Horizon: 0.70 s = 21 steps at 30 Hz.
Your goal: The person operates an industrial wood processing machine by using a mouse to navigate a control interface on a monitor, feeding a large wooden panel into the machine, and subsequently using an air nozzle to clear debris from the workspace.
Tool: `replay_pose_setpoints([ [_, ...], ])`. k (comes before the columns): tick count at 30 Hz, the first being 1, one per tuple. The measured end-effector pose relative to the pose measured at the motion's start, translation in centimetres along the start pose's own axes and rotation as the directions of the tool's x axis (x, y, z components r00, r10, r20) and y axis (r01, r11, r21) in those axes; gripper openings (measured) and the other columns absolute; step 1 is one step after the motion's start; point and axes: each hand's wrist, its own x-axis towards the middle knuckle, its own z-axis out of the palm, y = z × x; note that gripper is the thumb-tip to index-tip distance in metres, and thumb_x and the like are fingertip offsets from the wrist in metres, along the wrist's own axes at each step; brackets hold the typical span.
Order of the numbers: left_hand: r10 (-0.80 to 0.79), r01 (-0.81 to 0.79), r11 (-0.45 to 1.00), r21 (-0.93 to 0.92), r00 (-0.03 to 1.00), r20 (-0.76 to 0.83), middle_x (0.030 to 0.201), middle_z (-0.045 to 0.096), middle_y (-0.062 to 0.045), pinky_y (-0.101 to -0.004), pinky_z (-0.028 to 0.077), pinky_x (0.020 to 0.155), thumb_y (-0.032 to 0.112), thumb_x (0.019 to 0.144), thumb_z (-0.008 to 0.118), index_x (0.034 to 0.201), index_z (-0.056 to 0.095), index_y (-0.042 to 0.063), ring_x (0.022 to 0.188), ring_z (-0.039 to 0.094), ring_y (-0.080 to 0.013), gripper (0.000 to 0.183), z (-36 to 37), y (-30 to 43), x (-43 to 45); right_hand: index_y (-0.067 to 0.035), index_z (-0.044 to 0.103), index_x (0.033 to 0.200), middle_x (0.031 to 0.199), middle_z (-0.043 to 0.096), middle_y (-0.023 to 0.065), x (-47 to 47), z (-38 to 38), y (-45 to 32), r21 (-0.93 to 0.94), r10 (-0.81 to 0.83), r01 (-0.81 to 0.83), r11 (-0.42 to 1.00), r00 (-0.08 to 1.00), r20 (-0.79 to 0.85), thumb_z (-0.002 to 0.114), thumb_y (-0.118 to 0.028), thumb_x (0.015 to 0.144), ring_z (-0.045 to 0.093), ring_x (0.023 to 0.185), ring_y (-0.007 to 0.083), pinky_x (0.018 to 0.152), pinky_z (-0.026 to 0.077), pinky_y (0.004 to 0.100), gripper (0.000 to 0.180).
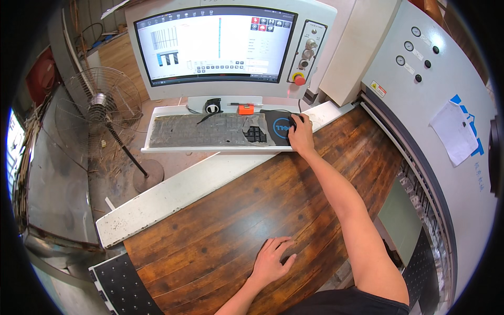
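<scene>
My right hand [302,134] is closed over a black computer mouse [292,121] on a dark Dell mouse pad [278,128]. Left of the pad, a keyboard [197,130] lies under a worn plastic cover, torn where some black keys show. My left hand [273,260] rests with fingers apart on a brown wood-grain panel [236,212], holding nothing. Above the keyboard shelf, a lit monitor [216,43] shows a machine control program with a tall narrow blue strip.
A red emergency stop button [299,80] sits right of the screen. On the shelf are an orange block [246,109] and a black-and-white item [213,107]. A caged fan [98,106] stands left. The grey machine housing [437,86] borders the panel at right, near a black ball table [124,285].
</scene>
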Motion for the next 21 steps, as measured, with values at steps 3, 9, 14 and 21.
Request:
replay_pose_setpoints([
  [3,-0.002,0.002,1.0,-0.004,1.0,-0.004,0.138,0.072,-0.012,-0.0466,0.056,0.107,0.023,0.095,0.082,0.129,0.076,0.005,0.126,0.066,-0.0344,0.039,0.01,0.07,0.04,-0.004,0.065,0.15,0.157,0.051,0.0284,-0.01,-0.04,-0.07,-0.003,-0.002,0.002,1.0,1.0,-0.002,0.066,-0.01,0.1,0.052,0.14,0.0498,0.121,0.046,0.0546,0.05],
  [9,-0.003,0.003,1.0,-0.009,1.0,-0.006,0.137,0.072,-0.013,-0.0465,0.056,0.107,0.023,0.095,0.083,0.128,0.076,0.004,0.126,0.066,-0.0346,0.038,-0.1,0.2,0.1,-0.006,0.068,0.147,0.153,0.054,0.0258,0.03,0.1,0.15,0.007,-0.034,0.034,0.999,0.998,-0.045,0.068,-0.01,0.097,0.057,0.136,0.0482,0.118,0.049,0.0528,0.05],
  [14,-0.003,0.003,1.0,-0.007,1.0,0.001,0.138,0.072,-0.013,-0.047,0.056,0.108,0.024,0.095,0.082,0.129,0.076,0.004,0.127,0.066,-0.0348,0.039,0.0,0.02,0.01,-0.005,0.068,0.146,0.151,0.055,0.0264,-0.02,0.11,0.0,0.017,-0.042,0.043,0.999,0.998,-0.055,0.068,-0.009,0.096,0.057,0.135,0.0482,0.118,0.049,0.0526,0.05],
  [21,-0.007,0.007,1.0,-0.003,1.0,0.009,0.139,0.071,-0.013,-0.0471,0.056,0.109,0.024,0.096,0.082,0.13,0.076,0.005,0.127,0.066,-0.0348,0.039,-0.01,0.06,0.02,-0.005,0.068,0.145,0.151,0.056,0.0271,-0.02,0.11,0.08,0.008,-0.055,0.056,0.998,0.996,-0.064,0.068,-0.009,0.096,0.057,0.134,0.0486,0.118,0.049,0.0528,0.05],
])
